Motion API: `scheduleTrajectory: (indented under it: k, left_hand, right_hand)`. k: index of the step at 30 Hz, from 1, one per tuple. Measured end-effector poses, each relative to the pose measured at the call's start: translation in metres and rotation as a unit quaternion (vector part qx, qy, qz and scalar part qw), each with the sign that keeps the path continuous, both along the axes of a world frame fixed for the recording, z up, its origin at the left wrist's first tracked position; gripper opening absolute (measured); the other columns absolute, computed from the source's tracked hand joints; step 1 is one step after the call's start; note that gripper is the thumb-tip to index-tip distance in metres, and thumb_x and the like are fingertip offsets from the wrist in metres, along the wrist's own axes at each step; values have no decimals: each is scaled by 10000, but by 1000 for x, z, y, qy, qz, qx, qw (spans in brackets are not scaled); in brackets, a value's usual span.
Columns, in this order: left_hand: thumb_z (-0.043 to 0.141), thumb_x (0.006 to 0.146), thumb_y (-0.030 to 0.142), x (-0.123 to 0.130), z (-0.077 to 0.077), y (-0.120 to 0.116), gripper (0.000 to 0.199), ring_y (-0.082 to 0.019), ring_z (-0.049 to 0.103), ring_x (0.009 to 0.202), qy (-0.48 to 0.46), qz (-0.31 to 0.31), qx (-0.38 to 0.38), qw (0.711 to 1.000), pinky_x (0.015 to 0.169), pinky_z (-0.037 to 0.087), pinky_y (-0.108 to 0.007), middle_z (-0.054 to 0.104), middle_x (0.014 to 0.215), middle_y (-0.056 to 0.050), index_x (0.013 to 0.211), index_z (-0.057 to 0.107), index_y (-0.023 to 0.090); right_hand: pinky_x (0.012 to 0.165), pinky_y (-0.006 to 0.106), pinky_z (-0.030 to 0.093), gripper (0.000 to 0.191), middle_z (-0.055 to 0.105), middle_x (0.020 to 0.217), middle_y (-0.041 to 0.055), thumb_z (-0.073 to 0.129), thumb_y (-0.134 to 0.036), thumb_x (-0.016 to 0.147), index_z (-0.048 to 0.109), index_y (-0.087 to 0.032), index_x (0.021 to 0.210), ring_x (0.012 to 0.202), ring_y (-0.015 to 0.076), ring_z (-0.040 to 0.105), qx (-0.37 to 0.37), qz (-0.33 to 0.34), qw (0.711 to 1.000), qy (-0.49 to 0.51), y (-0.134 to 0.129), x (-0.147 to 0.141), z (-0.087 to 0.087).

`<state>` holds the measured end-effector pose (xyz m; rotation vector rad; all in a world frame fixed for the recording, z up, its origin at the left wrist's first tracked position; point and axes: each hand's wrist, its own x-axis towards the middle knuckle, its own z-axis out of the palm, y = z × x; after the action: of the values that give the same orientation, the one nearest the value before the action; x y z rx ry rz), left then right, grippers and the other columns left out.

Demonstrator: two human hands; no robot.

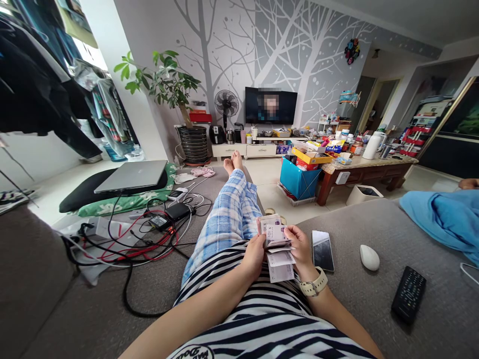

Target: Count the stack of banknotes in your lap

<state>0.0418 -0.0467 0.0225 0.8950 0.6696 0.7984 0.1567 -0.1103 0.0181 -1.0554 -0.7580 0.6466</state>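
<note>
The left hand (253,257) is closed on the left edge of the notes (275,233), which are above the lap. Apply firm, even thumb pressure here; the notes lie fanned and staggered, and a loose grip could shed the lower ones. The right hand (300,244) pinches their right side, grip narrow. Use light fingertip contact to avoid creasing, and work clear of the phone (322,250) beside the right wrist.

Striped shirt (277,324): oval emblem (192,352) at the lower edge, partly cut off; "Do" legible. Wall clock (352,51): "6" legible at the bottom. Banknotes (281,272) and remote control (408,294): markings too small to read reliably.
</note>
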Motion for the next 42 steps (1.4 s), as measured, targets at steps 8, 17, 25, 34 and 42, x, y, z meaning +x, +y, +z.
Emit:
scheduleTrajectory:
  k: [8,17,25,34,42]
  left_hand:
    - [549,808,272,-2,11,-2,197,-204,653,706,4,18,-26,999,633,479,-272,737,821,-84,866,679,136]
    - [562,804,255,-1,9,-1,203,-208,671,723,-16,24,-30,999,709,515,-301,741,813,-88,898,678,117]
    - [589,786,242,-2,9,0,195,-221,685,788,-15,20,-26,999,743,527,-308,748,863,-91,906,691,127]
    - [596,778,228,-1,13,-4,167,-242,703,786,-44,19,-43,998,814,540,-364,748,838,-101,867,704,137]
    - [681,688,194,-4,16,-8,249,-215,695,771,-47,-1,-36,998,772,537,-315,742,820,-99,923,696,110]
  right_hand:
    - [613,243,409,321,569,711,9,672,-492,763,606,-178,756,645,134,492,-11,-7,1000,-8,-1,-4,2]
    - [601,219,383,318,544,698,-2,674,-470,785,609,-161,751,642,112,465,2,-6,1000,-7,-1,-3,1]
    - [545,228,334,354,495,632,-16,643,-510,799,571,-176,707,570,106,407,-5,-11,1000,-25,-2,-3,1]
    - [548,236,349,386,531,556,-11,615,-528,821,542,-180,671,524,107,446,-13,5,1000,-23,-5,-6,5]
    - [563,222,357,381,497,647,-37,751,-483,683,531,-173,714,594,97,443,-41,-47,998,4,3,0,-5]
